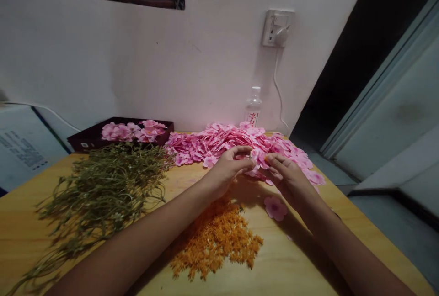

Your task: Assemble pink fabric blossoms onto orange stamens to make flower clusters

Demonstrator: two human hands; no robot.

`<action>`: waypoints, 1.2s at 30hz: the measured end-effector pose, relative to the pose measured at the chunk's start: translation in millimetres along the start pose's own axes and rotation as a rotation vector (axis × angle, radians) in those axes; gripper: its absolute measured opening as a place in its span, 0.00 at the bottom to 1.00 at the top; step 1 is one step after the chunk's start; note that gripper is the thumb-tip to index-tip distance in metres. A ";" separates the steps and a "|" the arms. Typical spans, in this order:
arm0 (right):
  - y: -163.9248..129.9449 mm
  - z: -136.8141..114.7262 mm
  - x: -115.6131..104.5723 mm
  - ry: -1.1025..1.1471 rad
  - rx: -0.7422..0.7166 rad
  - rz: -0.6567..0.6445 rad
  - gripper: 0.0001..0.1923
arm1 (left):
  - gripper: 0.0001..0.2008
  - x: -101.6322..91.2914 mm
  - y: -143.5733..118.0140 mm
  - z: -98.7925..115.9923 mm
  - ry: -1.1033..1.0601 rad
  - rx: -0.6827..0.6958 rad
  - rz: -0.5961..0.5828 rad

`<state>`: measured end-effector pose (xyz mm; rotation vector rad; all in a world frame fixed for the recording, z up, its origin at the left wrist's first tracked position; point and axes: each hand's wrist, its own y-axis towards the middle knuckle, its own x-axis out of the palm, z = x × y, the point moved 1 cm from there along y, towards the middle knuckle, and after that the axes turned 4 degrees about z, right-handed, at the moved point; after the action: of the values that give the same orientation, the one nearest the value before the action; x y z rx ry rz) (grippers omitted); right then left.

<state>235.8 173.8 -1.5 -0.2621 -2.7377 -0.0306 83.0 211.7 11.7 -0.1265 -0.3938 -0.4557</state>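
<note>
Both hands meet above the table, in front of a heap of pink artificial petals (229, 138). My left hand (230, 168) pinches a thin green stem, mostly hidden by the fingers, just left of a pink artificial flower (259, 159). From the other side, my right hand (283, 170) closes thumb and fingertips on a small orange flower centre (266, 159) at that flower. One loose pink petal piece (275, 208) lies flat below my right hand. Beneath my left forearm spreads a pile of orange flower centres (219, 241).
Tangled green artificial stems (109, 191) cover the table's left side. Behind them, a dark tray (85, 143) holds finished-looking pink flowers (133, 131). A clear bottle (253, 106) stands by the wall, below a socket (278, 29) with a plugged-in white cable. A white box (27, 145) is at far left.
</note>
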 end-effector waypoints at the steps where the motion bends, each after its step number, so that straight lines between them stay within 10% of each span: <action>1: -0.5 -0.2 -0.1 0.000 0.006 -0.013 0.10 | 0.21 -0.4 0.4 -0.3 0.011 0.005 0.004; 36: -0.4 -0.9 1.5 -0.105 -0.069 -0.023 0.20 | 0.12 -4.7 4.7 4.9 0.157 0.118 -0.067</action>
<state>234.7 173.7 0.0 -0.2581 -2.8479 -0.1211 79.7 218.8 14.2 0.0370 -0.2706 -0.5041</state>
